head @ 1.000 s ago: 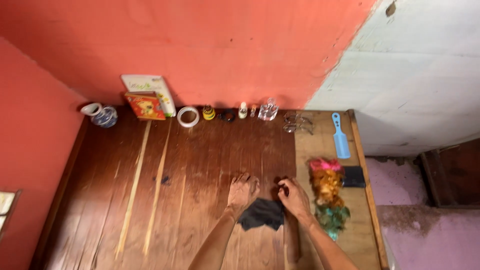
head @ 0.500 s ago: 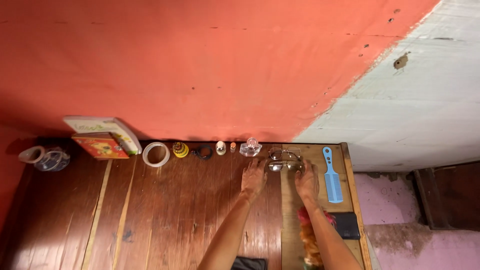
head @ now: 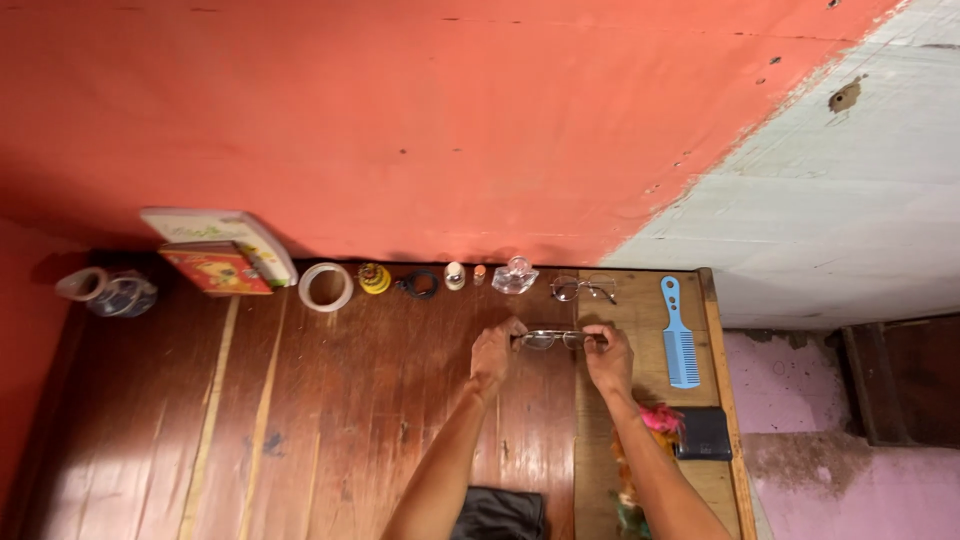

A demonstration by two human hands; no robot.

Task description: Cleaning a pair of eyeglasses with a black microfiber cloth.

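Nearest the camera, we note a dark folded cloth point(head: 498, 512) at the lower edge of the wooden tabletop point(head: 330, 400), between our forearms. To its right lie a bundle of colourful feathery material point(head: 640, 470), partly hidden by the right arm, and a black wallet point(head: 704, 433) just beside it.

Further out, our left hand point(head: 493, 353) and right hand point(head: 607, 358) hold a pair of thin-framed eyeglasses point(head: 555, 339) between them. Each hand pinches one end of the frame with closed fingertips. The eyeglasses sit level, at or just above the tabletop; we cannot tell whether they touch it.

A blue comb point(head: 679, 335) lies to the right of the right hand, apart from it.

Beyond the hands, a second pair of eyeglasses point(head: 583, 288) rests near the wall. Along the wall, running leftward, we record a clear glass bottle point(head: 516, 275), two small bottles point(head: 456, 276), a black band point(head: 419, 285), a yellow object point(head: 374, 278), a roll of tape point(head: 325, 286), stacked books point(head: 215, 258) and a roll in clear wrap point(head: 105, 291). The wall point(head: 400, 120) behind is orange-red.
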